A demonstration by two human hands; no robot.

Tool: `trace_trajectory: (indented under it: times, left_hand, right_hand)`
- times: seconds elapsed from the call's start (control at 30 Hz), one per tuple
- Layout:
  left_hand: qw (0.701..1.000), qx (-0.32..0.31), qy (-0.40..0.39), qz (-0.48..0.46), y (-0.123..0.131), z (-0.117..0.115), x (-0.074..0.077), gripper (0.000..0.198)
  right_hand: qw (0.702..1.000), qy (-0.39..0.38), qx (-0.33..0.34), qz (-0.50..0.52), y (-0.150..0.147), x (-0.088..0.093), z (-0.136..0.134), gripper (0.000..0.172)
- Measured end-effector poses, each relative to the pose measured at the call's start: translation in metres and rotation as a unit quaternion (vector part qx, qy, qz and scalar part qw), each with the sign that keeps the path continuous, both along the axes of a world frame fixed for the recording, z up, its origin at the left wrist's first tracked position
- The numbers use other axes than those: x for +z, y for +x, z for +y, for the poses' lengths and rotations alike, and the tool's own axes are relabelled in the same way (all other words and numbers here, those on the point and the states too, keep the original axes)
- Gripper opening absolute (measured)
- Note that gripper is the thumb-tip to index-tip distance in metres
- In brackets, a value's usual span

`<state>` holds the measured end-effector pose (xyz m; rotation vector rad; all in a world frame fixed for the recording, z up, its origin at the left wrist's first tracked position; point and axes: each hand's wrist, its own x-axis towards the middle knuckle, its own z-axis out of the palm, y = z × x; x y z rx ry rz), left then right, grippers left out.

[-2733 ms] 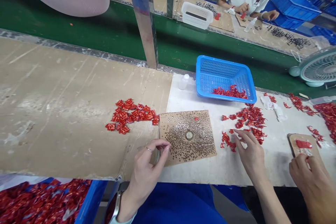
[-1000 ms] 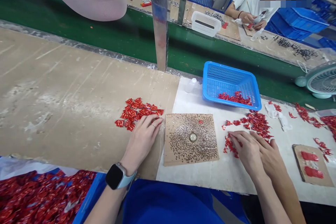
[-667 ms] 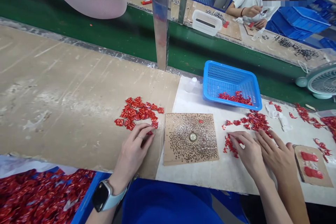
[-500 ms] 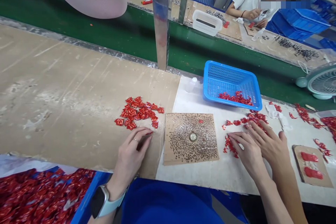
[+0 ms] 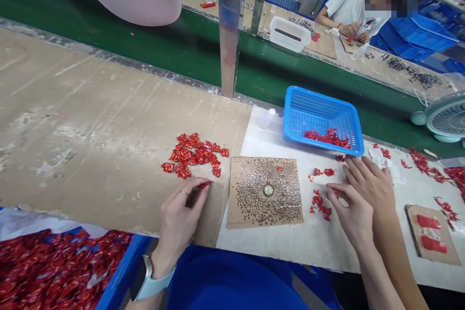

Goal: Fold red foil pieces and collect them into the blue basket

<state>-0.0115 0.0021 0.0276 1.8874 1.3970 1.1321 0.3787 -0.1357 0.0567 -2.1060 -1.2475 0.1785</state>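
My left hand (image 5: 183, 210), with a smartwatch on its wrist, pinches a shiny red petal-like piece (image 5: 205, 184) just in front of a cluster of red flower-shaped pieces (image 5: 196, 154). Close to a few loose red curled pieces (image 5: 319, 205), my right hand (image 5: 353, 213) has thumb and forefinger together; what is between them, if anything, is too small to make out. Between my hands lies a cardboard square (image 5: 267, 213) covered in brown dots, with a round pale disc (image 5: 268, 190) at its middle and a small red bit near its top edge.
A co-worker's hand (image 5: 372, 181) rests beside my right hand. Behind it stands a blue basket (image 5: 323, 143) holding red pieces, near a small clear bottle (image 5: 268, 118). A card with two red patches (image 5: 432, 235) lies right. A blue bin (image 5: 123, 271) of red pieces sits lower left.
My right hand has drawn back slightly right, fingers now pinched. The co-worker's hand has moved up towards the basket, with fewer red pieces below it. My left hand has lifted its red piece slightly.
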Motion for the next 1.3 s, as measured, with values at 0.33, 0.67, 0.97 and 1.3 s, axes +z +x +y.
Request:
trace_trajectory:
  times: [0.33,0.67,0.97,1.3]
  left_hand:
    - [0.978,0.035,-0.168,-0.123,0.016,-0.012,0.008,0.029]
    - [0.941,0.003,-0.28,-0.19,0.022,-0.015,0.03,0.049]
    - [0.941,-0.006,-0.289,-0.177,0.026,-0.02,0.029,0.039]
    - [0.987,-0.012,-0.149,-0.057,0.026,-0.019,0.026,0.03]
  right_hand:
    - [0.99,-0.006,-0.076,0.123,-0.006,-0.003,-0.018,0.046]
    - [0.985,-0.067,-0.006,0.157,-0.032,0.005,-0.028,0.04]
    - [0.994,-0.053,0.004,0.097,-0.05,-0.006,-0.059,0.024]
    - [0.994,-0.093,0.032,0.039,-0.04,0.003,-0.057,0.033]
